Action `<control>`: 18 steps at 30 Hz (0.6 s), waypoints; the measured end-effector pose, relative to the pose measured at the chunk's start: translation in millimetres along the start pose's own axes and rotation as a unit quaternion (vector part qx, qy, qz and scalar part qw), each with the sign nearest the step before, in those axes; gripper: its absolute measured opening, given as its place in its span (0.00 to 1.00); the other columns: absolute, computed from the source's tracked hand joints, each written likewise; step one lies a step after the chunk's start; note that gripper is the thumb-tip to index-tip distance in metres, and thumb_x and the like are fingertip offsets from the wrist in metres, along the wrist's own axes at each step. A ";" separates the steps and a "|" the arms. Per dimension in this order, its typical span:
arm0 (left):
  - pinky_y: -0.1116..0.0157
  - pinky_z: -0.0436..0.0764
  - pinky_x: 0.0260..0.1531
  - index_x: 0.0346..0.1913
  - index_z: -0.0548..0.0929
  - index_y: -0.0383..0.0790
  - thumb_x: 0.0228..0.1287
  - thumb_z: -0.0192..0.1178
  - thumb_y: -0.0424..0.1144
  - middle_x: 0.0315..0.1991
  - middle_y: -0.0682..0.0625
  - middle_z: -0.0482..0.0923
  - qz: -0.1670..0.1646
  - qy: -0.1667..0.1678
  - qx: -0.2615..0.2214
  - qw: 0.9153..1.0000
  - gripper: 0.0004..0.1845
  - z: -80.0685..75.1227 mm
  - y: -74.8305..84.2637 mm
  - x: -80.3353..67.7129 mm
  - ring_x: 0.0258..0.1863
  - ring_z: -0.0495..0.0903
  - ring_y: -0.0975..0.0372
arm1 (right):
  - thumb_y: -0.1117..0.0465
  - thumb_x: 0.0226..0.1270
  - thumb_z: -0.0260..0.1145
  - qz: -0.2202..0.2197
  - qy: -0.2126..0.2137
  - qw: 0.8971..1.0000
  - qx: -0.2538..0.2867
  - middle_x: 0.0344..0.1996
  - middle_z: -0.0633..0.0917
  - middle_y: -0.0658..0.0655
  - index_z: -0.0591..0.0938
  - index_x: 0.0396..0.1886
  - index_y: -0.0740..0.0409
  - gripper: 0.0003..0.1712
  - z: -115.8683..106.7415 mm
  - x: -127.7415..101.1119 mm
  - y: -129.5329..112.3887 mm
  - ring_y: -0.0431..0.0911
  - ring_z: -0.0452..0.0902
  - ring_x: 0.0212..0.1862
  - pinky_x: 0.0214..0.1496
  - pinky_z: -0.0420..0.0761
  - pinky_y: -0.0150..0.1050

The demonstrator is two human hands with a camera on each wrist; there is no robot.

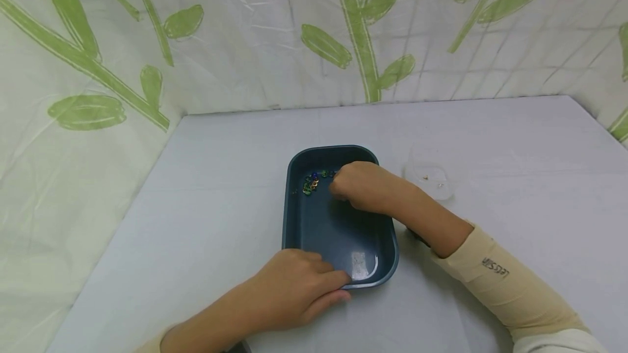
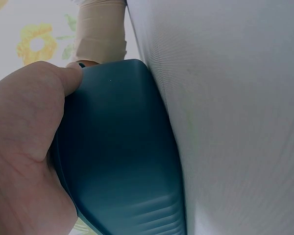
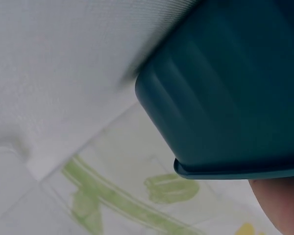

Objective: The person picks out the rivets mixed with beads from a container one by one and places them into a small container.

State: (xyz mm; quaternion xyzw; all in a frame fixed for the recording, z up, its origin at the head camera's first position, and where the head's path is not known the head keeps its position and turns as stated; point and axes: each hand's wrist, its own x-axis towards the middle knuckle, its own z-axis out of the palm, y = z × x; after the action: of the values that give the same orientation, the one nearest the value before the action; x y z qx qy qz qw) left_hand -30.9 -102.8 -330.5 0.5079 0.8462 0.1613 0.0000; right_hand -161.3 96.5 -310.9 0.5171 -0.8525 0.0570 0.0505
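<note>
A dark teal rectangular tray [image 1: 338, 233] sits on the table. Toward its far left corner lie small green, blue and gold beads [image 1: 311, 183]. My left hand [image 1: 294, 287] grips the tray's near rim, fingers over the edge and thumb along the outer wall. From the left wrist view, that thumb [image 2: 71, 78] lies at the rim of the tray [image 2: 117, 142]. My right hand [image 1: 360, 185] reaches over the far right rim into the tray, knuckles up, just right of the beads. Its fingertips are hidden, so whether they pinch a bead does not show. Only a bit of that hand [image 3: 281, 200] appears in the right wrist view.
Right of the tray stands a small clear plastic container [image 1: 434, 183] with a few tiny gold and pale pieces in it. White cloth covers the table [image 1: 221, 195]. Behind and at the sides hangs a pale curtain [image 1: 245, 59] with green plant prints.
</note>
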 end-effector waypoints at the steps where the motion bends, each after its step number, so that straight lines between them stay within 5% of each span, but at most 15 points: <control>1: 0.78 0.60 0.24 0.40 0.81 0.51 0.78 0.50 0.51 0.22 0.63 0.72 0.001 0.002 0.001 1.000 0.13 0.2 0.0 -0.1 0.22 0.65 0.72 | 0.81 0.55 0.66 0.001 0.000 1.000 0.000 0.15 0.56 0.43 0.71 0.12 0.49 0.26 -1.1 -0.2 -0.1 0.40 0.50 0.22 0.25 0.56 0.34; 18: 0.79 0.60 0.24 0.40 0.82 0.50 0.78 0.51 0.51 0.23 0.63 0.73 0.002 0.009 -0.006 1.000 0.13 1.3 0.3 -0.3 0.22 0.65 0.73 | 0.79 0.56 0.70 0.029 -0.014 0.999 0.008 0.18 0.77 0.45 0.85 0.22 0.54 0.16 -15.3 -4.3 -2.8 0.39 0.68 0.23 0.29 0.74 0.34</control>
State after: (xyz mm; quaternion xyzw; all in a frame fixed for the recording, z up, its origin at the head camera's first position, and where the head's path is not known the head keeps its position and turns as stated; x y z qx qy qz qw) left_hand -30.2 -102.6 -331.7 0.5078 0.8444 0.1706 -0.0047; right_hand -156.5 101.3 -296.3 0.4933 -0.8673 0.0575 0.0327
